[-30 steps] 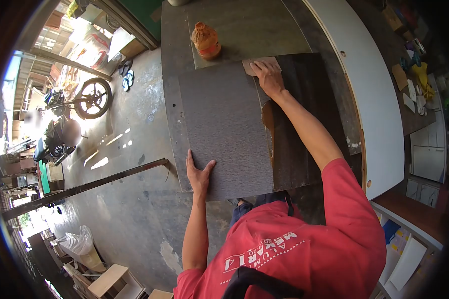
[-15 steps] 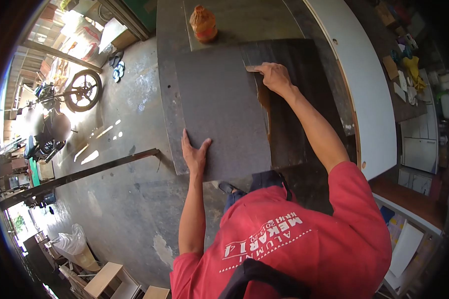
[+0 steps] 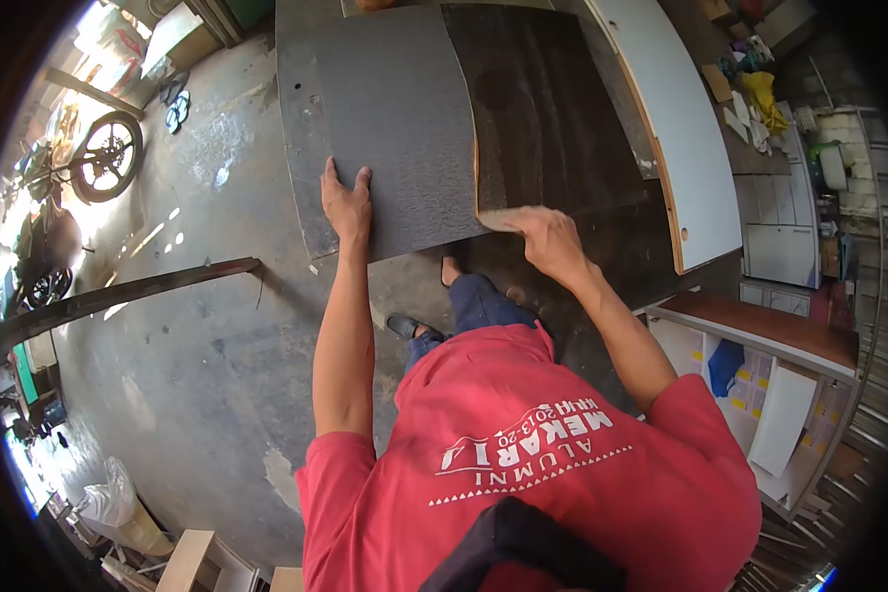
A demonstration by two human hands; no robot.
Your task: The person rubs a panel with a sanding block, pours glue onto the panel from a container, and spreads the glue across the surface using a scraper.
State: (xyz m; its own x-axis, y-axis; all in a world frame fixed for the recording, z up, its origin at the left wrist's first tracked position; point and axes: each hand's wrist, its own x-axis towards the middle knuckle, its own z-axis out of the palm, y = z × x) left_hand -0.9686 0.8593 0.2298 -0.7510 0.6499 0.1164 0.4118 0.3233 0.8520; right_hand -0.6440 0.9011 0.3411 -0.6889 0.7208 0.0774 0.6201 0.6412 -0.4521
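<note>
A grey sheet (image 3: 395,128) lies on a dark brown board (image 3: 562,109), and a thin orange-brown line shows along the sheet's right edge. My left hand (image 3: 347,207) rests with spread fingers on the sheet's lower left part. In my right hand (image 3: 553,242) is a flat, pale scraper-like tool (image 3: 500,219), gripped in closed fingers. The tool's tip touches the lower right corner of the grey sheet, near the board's front edge.
Right of the board stands a long white panel (image 3: 676,138). A white cabinet (image 3: 789,434) is at the lower right. On the left are a motorcycle (image 3: 59,212), sandals (image 3: 176,109) and a long metal bar (image 3: 128,293). An orange container (image 3: 373,4) is cut off at the top.
My right hand has moved with the tool from the sheet's far end down its right edge to the near corner. The view has shifted, so the board and container sit higher.
</note>
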